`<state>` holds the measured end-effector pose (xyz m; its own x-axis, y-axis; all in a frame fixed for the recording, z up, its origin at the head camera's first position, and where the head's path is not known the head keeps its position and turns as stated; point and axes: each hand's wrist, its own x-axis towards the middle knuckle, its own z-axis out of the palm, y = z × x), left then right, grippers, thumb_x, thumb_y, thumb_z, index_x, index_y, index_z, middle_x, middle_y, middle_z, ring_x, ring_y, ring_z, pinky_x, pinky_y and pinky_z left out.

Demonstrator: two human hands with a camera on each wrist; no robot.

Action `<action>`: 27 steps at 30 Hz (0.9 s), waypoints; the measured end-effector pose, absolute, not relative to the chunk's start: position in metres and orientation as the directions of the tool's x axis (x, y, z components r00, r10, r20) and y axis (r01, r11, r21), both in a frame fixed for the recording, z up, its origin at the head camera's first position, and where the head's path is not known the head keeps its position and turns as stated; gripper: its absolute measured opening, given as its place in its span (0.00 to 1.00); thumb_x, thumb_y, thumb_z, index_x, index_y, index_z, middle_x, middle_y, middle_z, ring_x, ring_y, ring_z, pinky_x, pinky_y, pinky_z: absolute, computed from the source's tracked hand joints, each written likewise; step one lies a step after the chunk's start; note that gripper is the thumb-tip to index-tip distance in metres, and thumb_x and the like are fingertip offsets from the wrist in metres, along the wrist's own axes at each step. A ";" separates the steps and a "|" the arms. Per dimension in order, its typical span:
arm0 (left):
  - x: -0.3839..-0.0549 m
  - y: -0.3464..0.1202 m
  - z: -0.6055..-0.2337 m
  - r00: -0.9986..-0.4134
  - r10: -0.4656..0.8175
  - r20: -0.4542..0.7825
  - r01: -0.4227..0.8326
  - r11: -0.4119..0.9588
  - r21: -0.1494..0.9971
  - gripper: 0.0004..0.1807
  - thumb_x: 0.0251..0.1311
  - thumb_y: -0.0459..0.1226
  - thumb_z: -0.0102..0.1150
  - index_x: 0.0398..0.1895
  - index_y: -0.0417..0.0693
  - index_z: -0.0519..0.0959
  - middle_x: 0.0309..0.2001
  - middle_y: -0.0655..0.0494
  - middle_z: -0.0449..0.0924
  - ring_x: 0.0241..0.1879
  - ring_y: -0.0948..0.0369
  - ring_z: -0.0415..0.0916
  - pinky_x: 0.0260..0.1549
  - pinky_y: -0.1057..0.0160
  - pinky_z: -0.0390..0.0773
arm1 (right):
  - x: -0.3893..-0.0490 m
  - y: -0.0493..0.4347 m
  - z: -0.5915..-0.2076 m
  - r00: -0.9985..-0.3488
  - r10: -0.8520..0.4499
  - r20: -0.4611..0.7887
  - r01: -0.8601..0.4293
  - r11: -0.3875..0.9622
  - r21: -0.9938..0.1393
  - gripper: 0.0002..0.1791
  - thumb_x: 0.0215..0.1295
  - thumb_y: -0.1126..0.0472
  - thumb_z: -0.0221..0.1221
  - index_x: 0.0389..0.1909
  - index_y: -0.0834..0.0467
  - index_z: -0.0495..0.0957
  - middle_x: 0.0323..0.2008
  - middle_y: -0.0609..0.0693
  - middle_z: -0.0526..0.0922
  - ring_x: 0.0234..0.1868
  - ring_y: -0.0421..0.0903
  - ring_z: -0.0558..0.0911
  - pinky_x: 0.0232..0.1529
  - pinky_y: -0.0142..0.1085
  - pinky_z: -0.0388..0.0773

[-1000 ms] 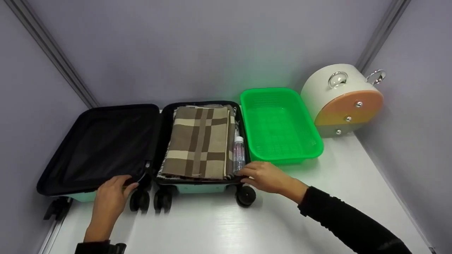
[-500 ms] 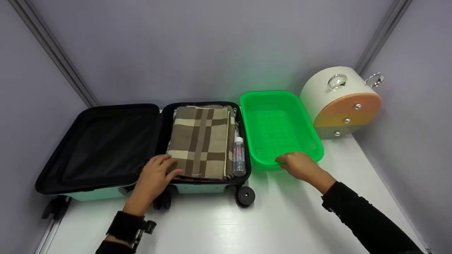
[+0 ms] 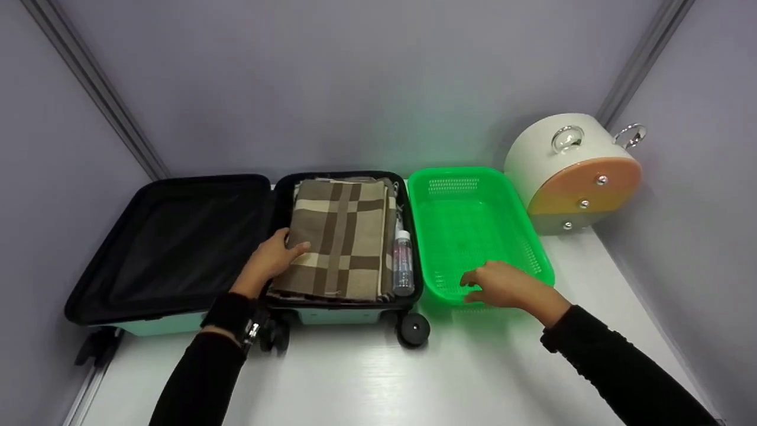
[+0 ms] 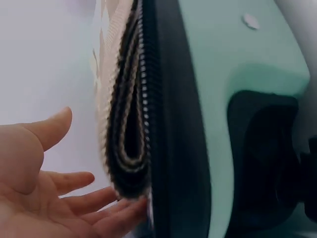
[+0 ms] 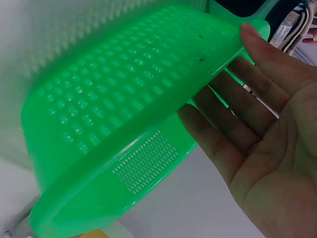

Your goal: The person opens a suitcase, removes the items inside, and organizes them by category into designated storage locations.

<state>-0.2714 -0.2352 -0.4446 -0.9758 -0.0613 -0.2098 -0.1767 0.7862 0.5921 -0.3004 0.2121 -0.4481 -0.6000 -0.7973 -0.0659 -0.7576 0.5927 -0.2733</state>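
Note:
A folded brown-and-cream plaid cloth (image 3: 337, 236) fills the right half of an open mint suitcase (image 3: 338, 317). A clear bottle with a white cap (image 3: 403, 266) lies along the cloth's right side. My left hand (image 3: 273, 257) is at the cloth's left edge, thumb above it and loosely extended fingers at its side; in the left wrist view the fingertips reach the folded end. At the near rim of a green plastic basket (image 3: 547, 275) is my right hand (image 3: 502, 285). Its fingers extend inside the rim, with the thumb apart from them, as the right wrist view shows.
The suitcase's black-lined other half (image 3: 177, 248) lies open at the left. A white round-topped drawer box (image 3: 544, 145) with orange, yellow and green drawers stands behind the basket at the right. Caster wheels (image 3: 414, 329) stick out in front of the suitcase.
My left hand has moved from the suitcase's left half to the cloth. The right hand went from beside the bottle to the basket, whose near rim has shifted toward me.

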 end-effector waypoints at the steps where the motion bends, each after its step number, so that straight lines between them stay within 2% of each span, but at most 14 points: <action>1: -0.275 -0.235 -0.445 -0.969 -0.060 -0.239 -0.195 0.780 0.595 0.44 0.73 0.54 0.46 0.75 0.30 0.46 0.72 0.29 0.50 0.69 0.36 0.53 0.65 0.41 0.58 | -0.301 0.207 -0.446 -0.626 -0.778 -0.052 -0.733 0.610 -0.300 0.16 0.63 0.57 0.66 0.47 0.63 0.83 0.42 0.54 0.86 0.44 0.54 0.84 0.45 0.47 0.80; 3: -0.282 -0.234 -0.447 -0.958 -0.064 -0.280 -0.224 0.774 0.592 0.44 0.74 0.53 0.45 0.74 0.26 0.45 0.72 0.28 0.48 0.70 0.36 0.50 0.67 0.43 0.56 | -0.303 0.192 -0.443 -0.684 -0.730 -0.009 -0.675 0.637 -0.371 0.20 0.66 0.53 0.63 0.52 0.62 0.81 0.47 0.55 0.85 0.48 0.54 0.83 0.48 0.48 0.79; 6: -0.290 -0.233 -0.449 -0.951 -0.081 -0.298 -0.247 0.778 0.577 0.43 0.74 0.51 0.44 0.72 0.22 0.47 0.71 0.26 0.49 0.70 0.36 0.51 0.67 0.45 0.57 | -0.310 0.165 -0.439 -0.754 -0.656 0.014 -0.560 0.632 -0.536 0.25 0.69 0.50 0.60 0.60 0.63 0.76 0.53 0.58 0.81 0.53 0.55 0.81 0.52 0.49 0.78; 10: -0.296 -0.233 -0.449 -0.944 -0.107 -0.312 -0.281 0.756 0.591 0.40 0.74 0.49 0.45 0.71 0.21 0.51 0.69 0.25 0.53 0.68 0.36 0.56 0.65 0.45 0.60 | -0.323 0.130 -0.439 -0.804 -0.590 -0.072 -0.334 0.550 -0.766 0.32 0.70 0.49 0.58 0.68 0.64 0.68 0.61 0.60 0.75 0.59 0.54 0.77 0.57 0.48 0.75; 12: -0.296 -0.235 -0.450 -0.940 -0.121 -0.319 -0.301 0.731 0.612 0.39 0.73 0.49 0.47 0.70 0.22 0.53 0.68 0.26 0.57 0.66 0.37 0.59 0.63 0.44 0.64 | -0.328 0.116 -0.440 -0.815 -0.566 -0.127 -0.218 0.501 -0.838 0.35 0.70 0.49 0.58 0.70 0.64 0.63 0.65 0.60 0.71 0.61 0.54 0.75 0.59 0.48 0.73; 17: -0.296 -0.238 -0.452 -0.938 -0.138 -0.317 -0.319 0.705 0.634 0.37 0.73 0.49 0.48 0.67 0.22 0.60 0.64 0.27 0.64 0.61 0.38 0.67 0.57 0.45 0.71 | -0.344 0.083 -0.440 -0.849 -0.477 -0.228 -0.026 0.468 -0.883 0.41 0.70 0.49 0.58 0.75 0.64 0.53 0.72 0.62 0.58 0.68 0.56 0.66 0.65 0.49 0.66; 20: -0.299 -0.237 -0.453 -0.948 -0.126 -0.294 -0.290 0.726 0.623 0.37 0.73 0.49 0.46 0.67 0.22 0.60 0.64 0.26 0.64 0.61 0.38 0.67 0.57 0.45 0.71 | -0.356 0.067 -0.438 -0.873 -0.409 -0.266 0.058 0.453 -0.889 0.43 0.71 0.50 0.57 0.76 0.64 0.47 0.75 0.61 0.52 0.71 0.57 0.60 0.67 0.49 0.63; 24: -0.301 -0.235 -0.453 -0.959 -0.115 -0.258 -0.255 0.743 0.618 0.37 0.73 0.48 0.47 0.66 0.21 0.60 0.64 0.25 0.63 0.62 0.37 0.66 0.59 0.45 0.69 | -0.368 0.051 -0.438 -0.881 -0.382 -0.281 0.110 0.412 -0.904 0.43 0.72 0.53 0.56 0.77 0.64 0.43 0.75 0.62 0.51 0.71 0.57 0.61 0.66 0.49 0.64; 27: -0.301 -0.234 -0.453 -0.961 -0.134 -0.241 -0.261 0.723 0.639 0.36 0.72 0.46 0.50 0.67 0.22 0.60 0.64 0.26 0.63 0.62 0.38 0.66 0.59 0.45 0.69 | -0.372 0.040 -0.441 -0.869 -0.392 -0.302 0.156 0.360 -0.920 0.39 0.72 0.56 0.57 0.75 0.65 0.49 0.71 0.63 0.60 0.67 0.56 0.68 0.63 0.48 0.68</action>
